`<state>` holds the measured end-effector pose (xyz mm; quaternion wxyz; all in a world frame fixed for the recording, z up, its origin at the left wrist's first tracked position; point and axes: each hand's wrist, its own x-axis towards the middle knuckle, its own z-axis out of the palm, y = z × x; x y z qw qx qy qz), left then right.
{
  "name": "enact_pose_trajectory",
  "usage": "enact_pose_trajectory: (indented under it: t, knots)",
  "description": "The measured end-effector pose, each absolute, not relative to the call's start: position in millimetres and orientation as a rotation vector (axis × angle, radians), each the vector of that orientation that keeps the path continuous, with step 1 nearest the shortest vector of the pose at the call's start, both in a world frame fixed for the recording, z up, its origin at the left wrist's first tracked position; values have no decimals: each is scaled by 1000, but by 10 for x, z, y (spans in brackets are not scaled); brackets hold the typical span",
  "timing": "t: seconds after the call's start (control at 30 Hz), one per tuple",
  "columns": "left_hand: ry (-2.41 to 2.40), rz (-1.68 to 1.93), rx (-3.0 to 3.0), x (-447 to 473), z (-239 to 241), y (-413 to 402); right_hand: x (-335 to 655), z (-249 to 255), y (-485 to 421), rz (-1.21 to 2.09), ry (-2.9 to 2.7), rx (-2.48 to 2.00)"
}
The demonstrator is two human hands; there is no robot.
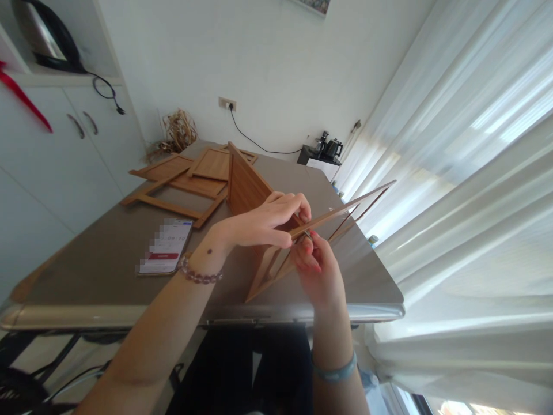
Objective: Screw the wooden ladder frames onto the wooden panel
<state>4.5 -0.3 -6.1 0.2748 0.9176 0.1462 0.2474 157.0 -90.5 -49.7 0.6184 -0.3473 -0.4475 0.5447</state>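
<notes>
Head view, read left to right. A grey worktop (99,271) carries a phone (166,246), lying face up just left of the person's left forearm. Beyond the phone, flat wooden parts (190,178) lie spread on the far half of the worktop, well apart from both hands.

At centre an upright panel (244,187) stands on edge. Against it leans the slatted frame (358,200), the thing in hand. Its long axis rises from a lower corner resting on the worktop near the front edge, up and rightward to a free end over the right edge, toward the curtain (466,190).

The left hand (268,222) comes from the left and sits on top of the frame's upper rail. Its fingers are narrow and clamp the rail, thumb below. The right hand (317,268) comes from below, just beside the left. Its fingers are narrow, with the tips gathered at the underside of the same rail. Whether they pinch some small part there cannot be told.

Both hands meet near the rail's middle, so most of the rail extends rightward past them.
</notes>
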Motion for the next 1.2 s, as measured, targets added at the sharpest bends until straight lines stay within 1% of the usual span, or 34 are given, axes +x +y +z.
enact_pose_trajectory:
  t: [0.07, 0.17, 0.27, 0.37, 0.47, 0.53, 0.57, 0.6, 0.73, 0.77, 0.83, 0.9, 1.03, 1.13, 1.2]
  knots:
    - [398, 686, 2453, 43, -63, -6, 1542, -552, -877, 1320, -965, -694]
    - [351, 703, 2452, 37, -57, -11, 1541, -651, -854, 1184, -1008, -756]
    - [364, 687, 2456, 37, -43, -19, 1608, -725, -848, 889, -1043, -932]
    - [387, 669, 2466, 42, -38, -24, 1703, -734, -853, 509, -1095, -1037]
    - [391, 690, 2464, 44, -51, -19, 1750, -681, -894, 98, -1325, -1215]
    - [387, 706, 2456, 46, -65, -14, 1727, -630, -940, -48, -1444, -1328]
    - [385, 715, 2450, 47, -71, -13, 1700, -605, -963, -11, -1463, -1354]
    - [386, 723, 2444, 49, -74, -14, 1668, -582, -983, 109, -1460, -1359]
    - [386, 731, 2418, 52, -56, -35, 1557, -531, -1014, 859, -1299, -1206]
    - [390, 723, 2412, 52, -48, -42, 1548, -527, -1013, 961, -1256, -1165]
    - [409, 701, 2402, 50, -35, -52, 1554, -525, -1010, 999, -1212, -1134]
    - [422, 690, 2402, 47, -32, -54, 1575, -526, -1009, 882, -1229, -1166]
    - [413, 688, 2413, 45, -43, -45, 1579, -569, -978, 501, -1256, -1199]
    - [416, 683, 2408, 46, -42, -42, 1558, -648, -910, 112, -1208, -1021]
    - [421, 674, 2409, 46, -37, -43, 1575, -696, -862, -135, -1300, -922]
